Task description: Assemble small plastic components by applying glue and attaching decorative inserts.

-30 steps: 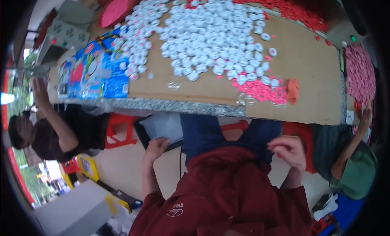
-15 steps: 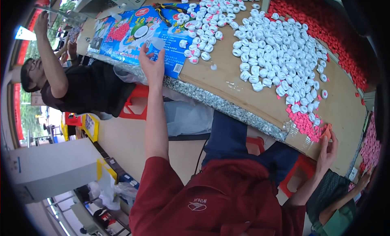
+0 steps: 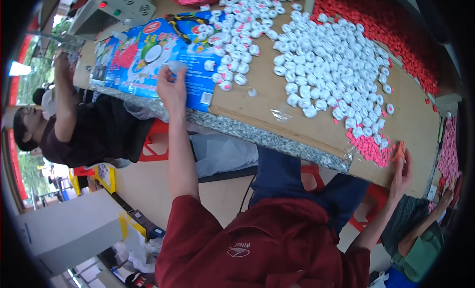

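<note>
My left hand (image 3: 172, 92) is over the blue printed sheet on the table. Its thumb and fingers close on a small translucent white piece (image 3: 176, 66), whose exact kind I cannot make out. Far to the right, my right hand (image 3: 403, 173) rests at the table's front edge, fingers pinched on a small orange piece (image 3: 399, 150). Just left of that hand lies a patch of small pink pieces (image 3: 368, 148). Beyond it spreads a large heap of round white parts (image 3: 331, 65), some with pink bits showing. A second, narrower group of white parts (image 3: 242, 43) lies nearer my left hand.
Black-and-yellow pliers (image 3: 178, 28) lie on the blue printed sheet (image 3: 195, 87). A grey machine box (image 3: 116, 13) stands at the far left. Red pieces (image 3: 376, 35) fill the far right. One co-worker (image 3: 89, 124) sits at left, another (image 3: 420, 243) at right.
My left hand's fingers have closed around the translucent white piece. The right hand stays at the table edge with the orange piece. The whole view has shifted slightly.
</note>
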### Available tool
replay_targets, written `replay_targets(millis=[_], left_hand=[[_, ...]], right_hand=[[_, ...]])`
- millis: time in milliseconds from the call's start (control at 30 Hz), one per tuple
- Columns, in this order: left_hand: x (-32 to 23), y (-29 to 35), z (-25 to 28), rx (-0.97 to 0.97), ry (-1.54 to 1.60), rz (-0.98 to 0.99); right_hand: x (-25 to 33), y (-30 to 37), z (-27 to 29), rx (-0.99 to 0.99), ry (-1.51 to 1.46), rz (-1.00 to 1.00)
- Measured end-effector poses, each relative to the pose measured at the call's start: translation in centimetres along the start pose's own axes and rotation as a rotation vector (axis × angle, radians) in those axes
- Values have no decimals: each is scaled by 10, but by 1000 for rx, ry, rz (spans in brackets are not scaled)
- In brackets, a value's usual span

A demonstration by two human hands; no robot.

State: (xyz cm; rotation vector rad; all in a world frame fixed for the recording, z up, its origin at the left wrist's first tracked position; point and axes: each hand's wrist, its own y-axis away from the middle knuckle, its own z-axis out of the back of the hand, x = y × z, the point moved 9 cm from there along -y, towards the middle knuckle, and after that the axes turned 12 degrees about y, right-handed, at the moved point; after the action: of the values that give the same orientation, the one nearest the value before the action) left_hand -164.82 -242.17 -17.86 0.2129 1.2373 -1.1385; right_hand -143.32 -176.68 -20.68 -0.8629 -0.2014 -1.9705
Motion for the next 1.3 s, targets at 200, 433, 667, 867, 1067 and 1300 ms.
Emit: replay_targets(millis=[200, 433, 667, 867, 1067, 1300], left_hand=[[-21, 20, 15, 73, 140, 5], [-51, 76, 29, 170, 511, 171], [-82, 145, 36, 258, 759, 336], [-85, 175, 21, 305, 862, 387], [-74, 183, 3, 394, 982, 408], [-109, 207, -37, 671, 1097, 434]], right_hand=[[-15, 8, 35, -184, -56, -9], [232, 43, -88, 388, -511, 239], [334, 71, -219, 628, -280, 604], [342, 70, -244, 291, -43, 745], [340, 72, -214, 805, -419, 463], [333, 81, -151, 1005, -517, 609]])
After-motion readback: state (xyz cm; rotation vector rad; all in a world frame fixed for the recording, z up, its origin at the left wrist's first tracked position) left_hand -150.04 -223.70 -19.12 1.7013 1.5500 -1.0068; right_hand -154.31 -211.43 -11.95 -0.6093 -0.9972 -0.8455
